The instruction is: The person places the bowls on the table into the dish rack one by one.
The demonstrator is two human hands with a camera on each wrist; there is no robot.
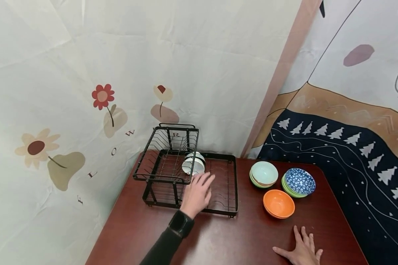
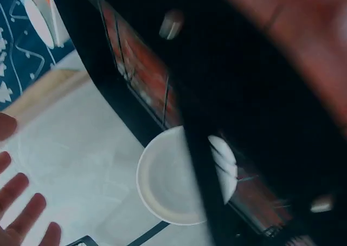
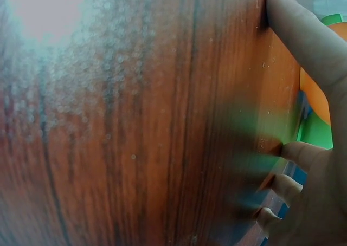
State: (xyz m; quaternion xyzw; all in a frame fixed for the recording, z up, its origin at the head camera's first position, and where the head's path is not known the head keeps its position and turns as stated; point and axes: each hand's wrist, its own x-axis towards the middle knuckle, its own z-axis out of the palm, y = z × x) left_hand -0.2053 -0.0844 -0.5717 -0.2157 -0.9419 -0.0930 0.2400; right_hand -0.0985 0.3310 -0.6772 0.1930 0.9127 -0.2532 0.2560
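My left hand (image 1: 196,193) is over the front part of the black wire dish rack (image 1: 236,184), its fingers loosely extended and nothing held. Just beyond its fingertips, white bowls (image 1: 193,166) stand tilted on the rack's lower level beside the raised basket. The left wrist view shows a white bowl (image 2: 168,175) partly hidden behind a dark rack bar, with the fingers (image 2: 27,213) apart from it. My right hand (image 1: 302,252) rests with spread fingers on the table near the front right. In the right wrist view its fingertips (image 3: 290,150) touch the wood.
Right of the rack stand stacked bowls: a pale-blue-topped stack (image 1: 264,173), a blue-patterned one (image 1: 299,181) over green bowls, and orange bowls (image 1: 278,203) nearer the front. The raised wire basket (image 1: 167,180) overhangs the rack's left side. A printed cloth (image 1: 219,73) hangs behind the brown table (image 1: 129,235).
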